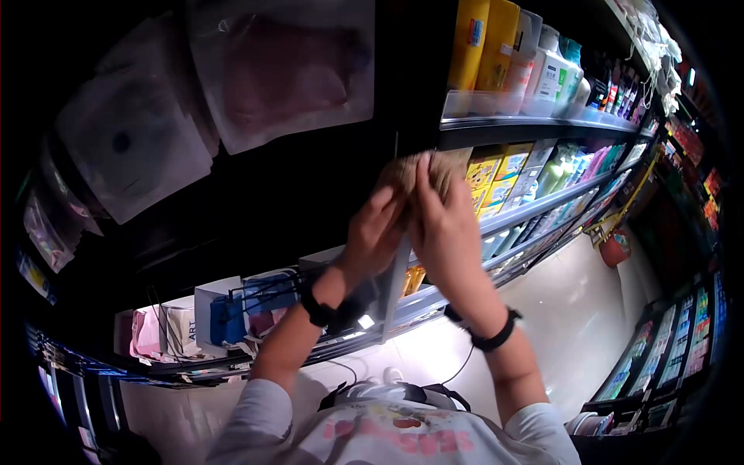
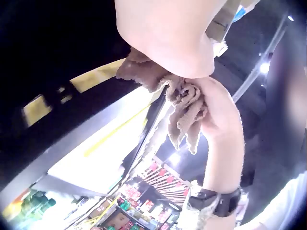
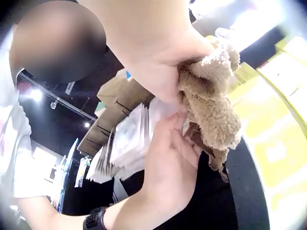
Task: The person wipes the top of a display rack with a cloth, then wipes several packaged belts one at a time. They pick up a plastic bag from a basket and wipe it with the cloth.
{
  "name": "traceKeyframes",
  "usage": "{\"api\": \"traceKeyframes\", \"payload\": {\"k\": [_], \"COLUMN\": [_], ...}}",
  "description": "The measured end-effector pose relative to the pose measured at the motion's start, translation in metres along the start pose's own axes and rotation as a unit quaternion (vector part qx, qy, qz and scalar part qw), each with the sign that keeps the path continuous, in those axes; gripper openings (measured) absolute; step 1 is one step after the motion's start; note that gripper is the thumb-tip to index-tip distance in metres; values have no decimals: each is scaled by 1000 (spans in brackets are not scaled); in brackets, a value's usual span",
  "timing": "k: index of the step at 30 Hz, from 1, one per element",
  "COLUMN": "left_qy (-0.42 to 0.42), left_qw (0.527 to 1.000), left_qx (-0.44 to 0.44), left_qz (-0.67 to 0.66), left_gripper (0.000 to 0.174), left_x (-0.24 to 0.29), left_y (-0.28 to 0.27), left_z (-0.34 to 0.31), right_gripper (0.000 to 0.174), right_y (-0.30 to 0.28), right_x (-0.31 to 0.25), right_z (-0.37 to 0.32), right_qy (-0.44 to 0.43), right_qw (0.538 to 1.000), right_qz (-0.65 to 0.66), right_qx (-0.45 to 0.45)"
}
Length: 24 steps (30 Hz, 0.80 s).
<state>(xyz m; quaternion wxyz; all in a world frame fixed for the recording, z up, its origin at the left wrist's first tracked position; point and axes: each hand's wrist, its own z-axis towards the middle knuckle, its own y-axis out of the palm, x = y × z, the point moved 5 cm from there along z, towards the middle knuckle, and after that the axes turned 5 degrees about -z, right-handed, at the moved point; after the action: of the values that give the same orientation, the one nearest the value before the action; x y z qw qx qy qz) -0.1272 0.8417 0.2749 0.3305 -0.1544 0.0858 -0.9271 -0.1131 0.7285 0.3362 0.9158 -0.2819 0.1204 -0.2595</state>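
A crumpled brown cloth [image 1: 434,172] is held between both hands, in front of the shelf upright in the head view. The right hand [image 1: 448,221] grips it from the right, and the left hand [image 1: 380,225] holds its left side. In the right wrist view the fuzzy cloth [image 3: 211,103] bulges out of the right hand [image 3: 165,72], with the left hand [image 3: 172,163] touching it from below. The left wrist view shows ragged folds of the cloth [image 2: 184,108] hanging under the hands; most fingertips are hidden there.
Bottles [image 1: 549,74] and yellow boxes [image 1: 496,174] line the shelves at right. Bagged items [image 1: 287,77] hang at upper left. Blue and pink goods [image 1: 232,314] stand low at left. A red object [image 1: 615,249] stands on the floor [image 1: 573,294].
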Motion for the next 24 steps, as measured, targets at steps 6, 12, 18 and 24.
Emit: {"api": "traceKeyframes", "payload": {"k": [6, 12, 18, 24], "left_qy": [-181, -221, -244, -323], "left_qw": [982, 974, 969, 943], "left_qx": [23, 27, 17, 16], "left_qz": [-42, -40, -48, -82], "left_gripper": [46, 39, 44, 47], "left_x": [-6, -14, -24, -18], "left_y": [36, 57, 69, 85], "left_z": [-94, -171, -234, -270], "right_gripper": [55, 55, 63, 62], "right_y": [63, 109, 141, 159], "right_x": [3, 10, 14, 22], "right_z": [-80, -146, -196, -232], "right_qy": [88, 133, 181, 211], "right_qw": [996, 989, 973, 955], "right_qz": [1, 33, 75, 136], "right_qx": [19, -52, -122, -161]}}
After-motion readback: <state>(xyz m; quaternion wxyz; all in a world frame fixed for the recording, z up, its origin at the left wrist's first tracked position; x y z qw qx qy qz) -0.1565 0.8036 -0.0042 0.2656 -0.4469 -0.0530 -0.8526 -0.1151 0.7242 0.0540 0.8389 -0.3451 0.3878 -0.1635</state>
